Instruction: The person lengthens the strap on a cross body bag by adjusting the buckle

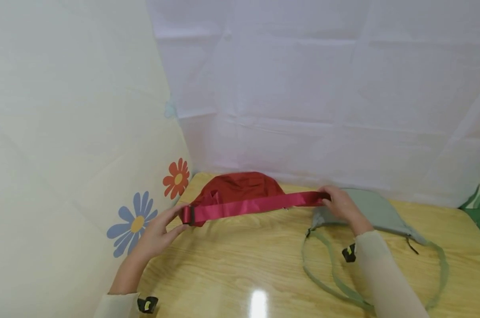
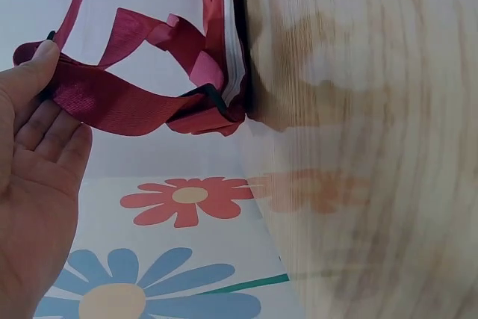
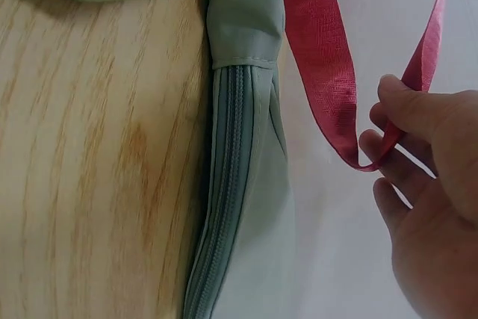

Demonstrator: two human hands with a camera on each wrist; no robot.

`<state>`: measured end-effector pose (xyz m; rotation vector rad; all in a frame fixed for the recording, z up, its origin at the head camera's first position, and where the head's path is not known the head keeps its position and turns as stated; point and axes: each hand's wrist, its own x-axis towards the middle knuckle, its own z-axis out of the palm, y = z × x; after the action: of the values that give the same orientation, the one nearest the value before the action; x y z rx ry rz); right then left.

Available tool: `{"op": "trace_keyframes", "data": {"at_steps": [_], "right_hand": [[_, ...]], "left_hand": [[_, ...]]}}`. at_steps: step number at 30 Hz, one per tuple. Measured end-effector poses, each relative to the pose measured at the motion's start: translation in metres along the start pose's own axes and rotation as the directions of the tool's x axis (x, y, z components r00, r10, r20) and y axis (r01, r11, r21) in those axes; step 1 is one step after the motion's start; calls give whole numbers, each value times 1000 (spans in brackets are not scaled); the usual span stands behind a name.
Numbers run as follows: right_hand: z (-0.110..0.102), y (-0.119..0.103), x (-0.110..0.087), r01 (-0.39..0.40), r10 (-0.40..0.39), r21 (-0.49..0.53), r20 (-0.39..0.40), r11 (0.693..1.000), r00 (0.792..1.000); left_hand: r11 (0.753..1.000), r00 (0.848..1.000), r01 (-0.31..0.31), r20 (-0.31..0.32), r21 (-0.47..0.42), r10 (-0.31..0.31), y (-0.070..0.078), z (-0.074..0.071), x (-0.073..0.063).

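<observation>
A red bag (image 1: 244, 185) lies at the back left of the wooden table, its crimson strap (image 1: 252, 206) stretched sideways in front of it. My left hand (image 1: 158, 234) pinches the strap's left end at a dark slider buckle (image 1: 191, 215). In the left wrist view the strap (image 2: 112, 102) loops from the thumb and fingers back to the bag, whose pale zipper (image 2: 234, 35) shows. My right hand (image 1: 343, 207) holds the strap's other end, over the grey-green bag. Seen from the right wrist, the strap (image 3: 328, 72) bends round between thumb and fingers.
The grey-green bag (image 1: 373, 212) lies at the right, its zipper (image 3: 228, 184) facing front. Its light green strap (image 1: 335, 274) loops across the table (image 1: 228, 265) under my right forearm. A flowered cloth (image 1: 85, 132) hangs at the left, a white cloth (image 1: 303, 88) behind.
</observation>
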<state>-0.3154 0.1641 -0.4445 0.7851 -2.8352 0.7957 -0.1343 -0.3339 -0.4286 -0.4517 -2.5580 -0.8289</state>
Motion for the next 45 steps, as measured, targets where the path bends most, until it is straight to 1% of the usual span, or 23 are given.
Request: {"op": "trace_keyframes", "data": {"at_steps": [4, 7, 10, 13, 15, 18, 21, 24, 26, 27, 29, 31, 34, 38, 43, 45], "right_hand": [[0, 1, 1, 29, -29, -12, -3, 1000, 1000], [2, -1, 2, 71, -71, -29, 26, 997, 997], [3, -4, 1, 105, -100, -41, 100, 994, 990], [2, -14, -1, 117, -103, -68, 179, 991, 978], [0, -27, -1, 127, -103, -98, 218, 987, 970], [1, -54, 2, 144, -106, -136, 256, 980, 961], [10, -86, 8, 175, -138, -111, 279, 978, 950], [28, -115, 12, 215, -197, -28, 299, 976, 934], [41, -131, 15, 234, -232, 29, 300, 972, 925], [47, -138, 16, 233, -240, 58, 296, 971, 925], [60, -151, 19, 246, -271, 122, 269, 961, 924], [74, -164, 23, 257, -292, 165, 243, 952, 925], [93, -181, 29, 290, -336, 222, 215, 931, 917], [113, -199, 35, 326, -378, 262, 179, 908, 909], [128, -210, 39, 351, -391, 288, 96, 891, 915], [132, -213, 40, 353, -386, 289, 66, 890, 920]], "left_hand": [[999, 1000, -20, -2, -29, 20, -1, 2, 1], [998, 999, -46, -3, -41, 46, 0, 5, 3], [997, 998, -67, 2, -28, 67, 1, 8, 4], [998, 998, -67, 7, -10, 67, 4, 10, 4], [998, 998, -65, 6, -12, 66, 5, 11, 4], [998, 998, -59, -2, -4, 59, 5, 12, 4], [998, 998, -62, -7, 0, 62, 6, 12, 5], [997, 997, -73, -5, -5, 73, 7, 13, 6], [996, 997, -82, 0, -23, 82, 8, 14, 7], [996, 996, -88, 3, -29, 88, 8, 14, 7], [994, 995, -99, 6, -35, 99, 9, 15, 8], [993, 994, -110, 7, -38, 110, 9, 16, 8], [992, 993, -121, 12, -48, 121, 9, 17, 9], [989, 991, -128, 18, -69, 129, 9, 18, 9], [989, 992, -126, 17, -79, 128, 10, 19, 10], [989, 992, -123, 18, -85, 125, 10, 20, 10]]}}
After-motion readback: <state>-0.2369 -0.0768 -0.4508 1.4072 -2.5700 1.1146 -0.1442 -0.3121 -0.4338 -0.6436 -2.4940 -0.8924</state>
